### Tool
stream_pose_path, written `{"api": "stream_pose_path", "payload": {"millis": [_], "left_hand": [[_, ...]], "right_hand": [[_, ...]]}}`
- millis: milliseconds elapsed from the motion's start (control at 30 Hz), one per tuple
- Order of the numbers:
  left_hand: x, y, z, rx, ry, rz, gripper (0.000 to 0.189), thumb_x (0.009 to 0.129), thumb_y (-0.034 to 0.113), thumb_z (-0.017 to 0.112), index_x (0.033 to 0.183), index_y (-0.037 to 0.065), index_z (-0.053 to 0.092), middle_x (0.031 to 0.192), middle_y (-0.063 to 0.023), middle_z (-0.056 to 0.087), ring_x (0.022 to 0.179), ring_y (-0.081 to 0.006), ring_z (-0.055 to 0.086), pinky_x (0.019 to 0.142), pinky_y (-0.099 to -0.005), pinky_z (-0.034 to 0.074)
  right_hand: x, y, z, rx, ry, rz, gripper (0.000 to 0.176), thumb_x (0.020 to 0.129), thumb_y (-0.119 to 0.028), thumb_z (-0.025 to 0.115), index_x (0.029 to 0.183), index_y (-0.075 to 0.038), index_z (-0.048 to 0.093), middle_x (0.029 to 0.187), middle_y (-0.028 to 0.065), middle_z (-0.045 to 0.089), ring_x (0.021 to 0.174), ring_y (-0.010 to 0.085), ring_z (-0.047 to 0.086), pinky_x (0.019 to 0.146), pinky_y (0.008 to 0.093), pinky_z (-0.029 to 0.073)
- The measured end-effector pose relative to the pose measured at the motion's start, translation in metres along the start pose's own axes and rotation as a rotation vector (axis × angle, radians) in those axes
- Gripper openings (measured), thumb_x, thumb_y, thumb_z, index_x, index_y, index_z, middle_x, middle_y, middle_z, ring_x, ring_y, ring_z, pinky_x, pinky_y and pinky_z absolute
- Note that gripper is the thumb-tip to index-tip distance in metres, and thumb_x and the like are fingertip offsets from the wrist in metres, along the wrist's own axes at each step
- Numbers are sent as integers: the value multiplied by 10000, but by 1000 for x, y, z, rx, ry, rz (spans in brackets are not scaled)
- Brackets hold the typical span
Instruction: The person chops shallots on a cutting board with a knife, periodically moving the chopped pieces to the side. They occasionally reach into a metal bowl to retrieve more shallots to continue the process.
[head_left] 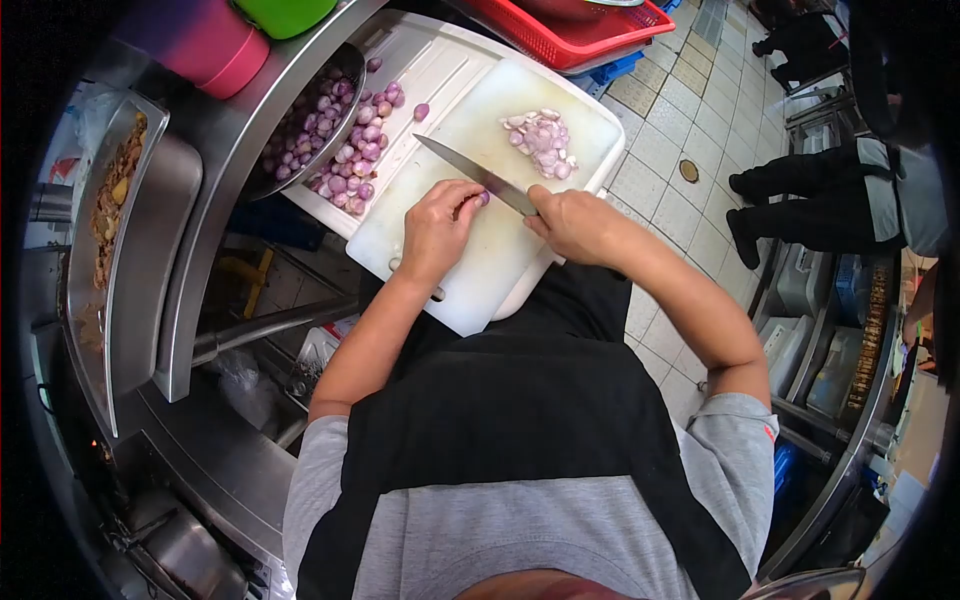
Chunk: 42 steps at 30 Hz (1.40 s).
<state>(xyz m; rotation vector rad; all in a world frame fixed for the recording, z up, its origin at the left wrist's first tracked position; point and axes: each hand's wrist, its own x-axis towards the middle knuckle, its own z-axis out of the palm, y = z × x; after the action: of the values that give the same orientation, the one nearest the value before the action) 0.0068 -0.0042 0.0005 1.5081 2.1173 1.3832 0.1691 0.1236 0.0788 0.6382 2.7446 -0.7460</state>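
Observation:
My right hand (572,226) is wrapped round the handle of a large kitchen knife (470,170), its blade pointing up and left across the white cutting board (410,225). With closed fingertips, my left hand (440,225) pinches a small purple shallot (484,198) right beside the blade. On the far right part of the board lies a pile of sliced shallots (543,140). Whole peeled shallots (365,150) are heaped to the left of the board, and one shallot (421,112) lies apart from them.
A steel bowl (357,85) of shallots sits at the left under a steel counter edge (215,200). A red basket (560,45) stands beyond the board. Two people in dark trousers (815,200) stand at the right on the tiled floor (650,150).

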Motion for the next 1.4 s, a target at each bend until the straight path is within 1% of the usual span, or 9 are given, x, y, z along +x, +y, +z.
{"api": "stream_pose_path", "payload": {"millis": [67, 200, 267, 367, 567, 767, 967, 1167, 1400], "left_hand": [[-1, 2, 0, -2, 0, -8, 121, 848, 81, 692, 957, 34, 715, 952, -112, 694, 804, -266, 681, 714, -337, 547], [-1, 2, 0, 2, 14, 5, 111, 847, 75, 687, 949, 35, 709, 949, -113, 691, 800, -271, 679, 709, -340, 546], [-1, 2, -1, 2, 21, 10, 110, 847, 74, 687, 949, 36, 707, 948, -112, 691, 799, -274, 679, 705, -342, 545], [-1, 3, -2, 4, 26, 17, 109, 847, 73, 686, 948, 36, 703, 944, -112, 690, 800, -280, 677, 701, -348, 543], [-3, 1, 0, -3, 19, 2, 108, 844, 72, 687, 943, 31, 692, 930, -113, 686, 791, -289, 672, 698, -360, 539], [-1, 2, -1, 0, 34, 24, 109, 838, 68, 691, 941, 32, 690, 927, -111, 684, 777, -284, 671, 683, -357, 537], [-4, -2, 1, 18, 21, 3, 138, 837, 55, 716, 969, 20, 696, 913, -106, 689, 738, -218, 682, 663, -303, 543], [-1, 0, 0, -8, 41, 36, 104, 839, 70, 691, 936, 37, 676, 903, -108, 673, 759, -285, 663, 664, -364, 532], [-4, 0, 1, 9, 38, 24, 84, 836, 56, 686, 915, 36, 672, 899, -104, 664, 755, -288, 661, 662, -371, 530]], "right_hand": [[-8, -8, -22, -31, -54, -4, 298, 969, -255, 529, 981, 43, 517, 777, 273, 649, 762, 458, 644, 711, 527, 502], [-10, -6, -5, -44, -58, -19, 295, 969, -256, 529, 988, 37, 492, 763, 281, 643, 749, 462, 642, 700, 532, 501], [-3, 1, 28, 49, 61, 24, 290, 969, -255, 528, 994, 26, 462, 750, 290, 636, 740, 465, 639, 690, 540, 498], [3, 8, 32, 35, 85, -19, 290, 968, -255, 532, 995, 18, 439, 745, 294, 634, 734, 463, 639, 683, 544, 496], [-13, -11, -14, -56, -75, -21, 299, 966, -256, 533, 998, 35, 471, 741, 286, 636, 733, 457, 642, 682, 542, 497], [4, 3, 37, 60, 112, -2, 297, 960, -256, 542, 986, 30, 464, 739, 293, 633, 749, 466, 639, 698, 539, 496], [-11, -10, -15, -10, -49, -28, 298, 957, -254, 546, 993, 30, 462, 756, 296, 636, 760, 473, 633, 704, 547, 487], [5, -3, 41, 97, 80, 64, 304, 962, -263, 539, 1004, 28, 462, 786, 301, 639, 793, 471, 637, 732, 542, 484], [-6, -18, -22, 50, -107, 55, 317, 966, -275, 535, 999, 39, 504, 786, 292, 643, 802, 468, 640, 730, 532, 493]]}}
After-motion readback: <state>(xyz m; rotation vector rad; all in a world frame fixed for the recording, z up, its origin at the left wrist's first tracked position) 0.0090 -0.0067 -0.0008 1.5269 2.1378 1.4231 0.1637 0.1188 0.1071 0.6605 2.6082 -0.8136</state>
